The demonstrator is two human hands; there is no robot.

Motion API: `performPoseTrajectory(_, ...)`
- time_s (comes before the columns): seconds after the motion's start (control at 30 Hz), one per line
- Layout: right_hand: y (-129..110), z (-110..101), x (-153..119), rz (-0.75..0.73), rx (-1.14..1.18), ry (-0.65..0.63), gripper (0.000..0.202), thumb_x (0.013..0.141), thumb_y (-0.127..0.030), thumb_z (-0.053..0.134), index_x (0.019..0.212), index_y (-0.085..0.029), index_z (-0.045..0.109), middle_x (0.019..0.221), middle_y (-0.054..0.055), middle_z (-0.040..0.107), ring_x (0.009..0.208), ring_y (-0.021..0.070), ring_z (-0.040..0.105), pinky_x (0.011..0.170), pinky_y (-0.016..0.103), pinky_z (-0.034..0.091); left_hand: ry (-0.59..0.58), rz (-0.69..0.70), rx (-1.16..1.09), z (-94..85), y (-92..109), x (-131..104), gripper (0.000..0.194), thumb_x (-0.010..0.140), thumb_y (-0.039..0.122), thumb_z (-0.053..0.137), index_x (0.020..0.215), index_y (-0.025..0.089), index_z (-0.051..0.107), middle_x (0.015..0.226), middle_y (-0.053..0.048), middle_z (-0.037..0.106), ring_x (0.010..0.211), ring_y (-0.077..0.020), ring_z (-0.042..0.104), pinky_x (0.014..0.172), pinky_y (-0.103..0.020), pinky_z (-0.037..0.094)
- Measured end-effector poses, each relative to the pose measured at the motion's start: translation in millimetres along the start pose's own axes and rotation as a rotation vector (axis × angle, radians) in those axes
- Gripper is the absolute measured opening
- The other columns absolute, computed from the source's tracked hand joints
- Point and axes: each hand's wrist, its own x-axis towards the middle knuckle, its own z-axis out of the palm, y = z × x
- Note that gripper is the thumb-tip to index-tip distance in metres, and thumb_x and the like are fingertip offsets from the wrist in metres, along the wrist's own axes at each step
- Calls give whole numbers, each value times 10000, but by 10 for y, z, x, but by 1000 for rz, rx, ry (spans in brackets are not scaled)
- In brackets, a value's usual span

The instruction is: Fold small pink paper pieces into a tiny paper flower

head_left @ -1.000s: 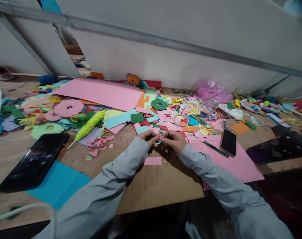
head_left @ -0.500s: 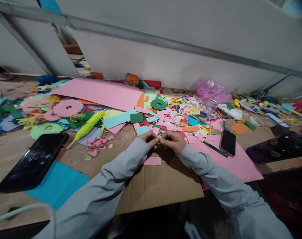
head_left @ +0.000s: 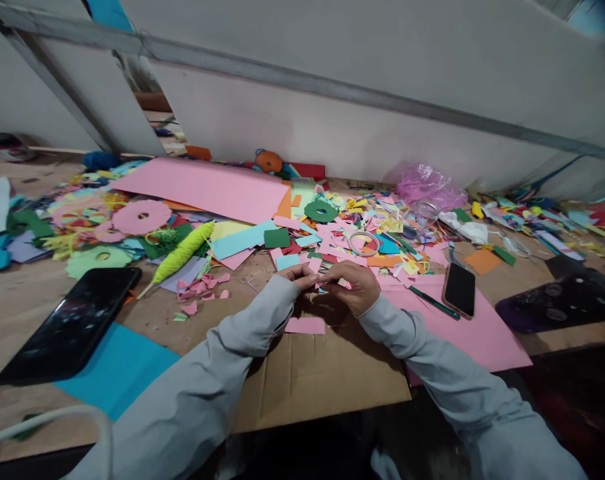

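My left hand [head_left: 300, 278] and my right hand [head_left: 352, 285] meet fingertip to fingertip above the top part of a cardboard sheet [head_left: 327, 380]. Both are closed in a pinch. Something small sits between the fingers, too small and too covered to name. Just below them a small pink paper strip [head_left: 305, 325] lies on the cardboard. Beyond the fingertips spreads a heap of coloured paper scraps [head_left: 332, 237], with a clear tape-like ring [head_left: 364, 244] on it.
To the left lie a large black phone [head_left: 70, 327], a blue sheet [head_left: 120, 370] and a stick wound with lime yarn [head_left: 185, 253]. At right, a smaller phone [head_left: 459, 289] and a green pen [head_left: 435, 302] rest on pink paper [head_left: 482, 340]. A white panel [head_left: 332, 113] stands behind.
My right hand has turned, its back now higher and its fingers reaching further over the left fingertips. My left hand stays nearly in place. The whole view has shifted slightly.
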Motion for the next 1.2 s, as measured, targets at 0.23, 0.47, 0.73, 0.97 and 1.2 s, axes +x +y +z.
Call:
performPoseTrajectory(0.23, -26, -17, 0, 183, 107, 65, 79, 785, -271, 675, 773, -194, 664, 744, 32, 649, 686, 141, 590, 640, 285, 490, -33, 95, 68, -31, -115, 33, 304, 610, 419, 747, 669, 146, 628, 598, 1, 619, 448, -57, 465, 445, -189, 343)
performPoseTrajectory(0.47, -34, -10, 1, 458, 284, 113, 195, 714, -356, 728, 729, -179, 647, 698, 11, 612, 579, 114, 536, 529, 253, 438, 98, 281, 315, 83, -134, -31, 237, 727, 393, 648, 701, 158, 643, 500, 46, 500, 426, -62, 403, 429, -195, 314)
performPoseTrajectory(0.73, -44, -23, 11, 246, 149, 86, 71, 762, -273, 683, 765, -204, 669, 745, 25, 637, 699, 145, 577, 649, 289, 475, 25, 166, 294, -30, -194, 58, 281, 717, 453, 640, 763, 178, 602, 483, 45, 528, 399, -80, 432, 417, -197, 335)
performPoseTrajectory(0.97, -66, -31, 18, 222, 84, 42, 33, 778, -225, 657, 791, -197, 668, 773, 32, 635, 724, 145, 580, 664, 288, 479, 28, 198, 285, -46, -198, 56, 274, 711, 440, 650, 754, 175, 596, 497, 43, 539, 424, -85, 463, 441, -200, 369)
performPoseTrajectory(1.2, -85, -18, -2, 331, 132, 43, 75, 778, -254, 648, 794, -181, 652, 799, 39, 654, 748, 155, 591, 685, 295, 477, 86, 235, 364, 23, -170, 6, 244, 719, 416, 642, 765, 178, 605, 531, 37, 565, 443, -91, 499, 445, -201, 386)
